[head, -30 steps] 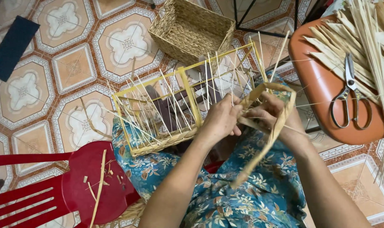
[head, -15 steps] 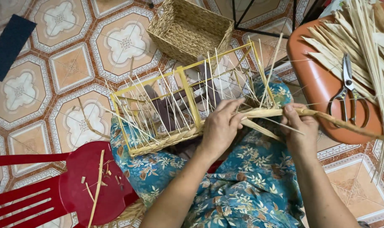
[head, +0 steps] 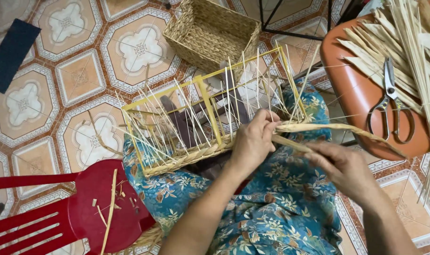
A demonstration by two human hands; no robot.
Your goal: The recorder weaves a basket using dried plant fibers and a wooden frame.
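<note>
Here, from nine o'clock, we see a red plastic chair, then the yellow wire basket frame resting on a floral-clad lap. Our left hand closes on the twisted pale straw strand at centre; our right hand pinches it. Steel scissors lie at three o'clock.

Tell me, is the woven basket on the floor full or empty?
Empty: the woven basket shows only its bare woven inside, tilted toward the camera.

No pkgs, labels, signs or screens visible anywhere.
</note>
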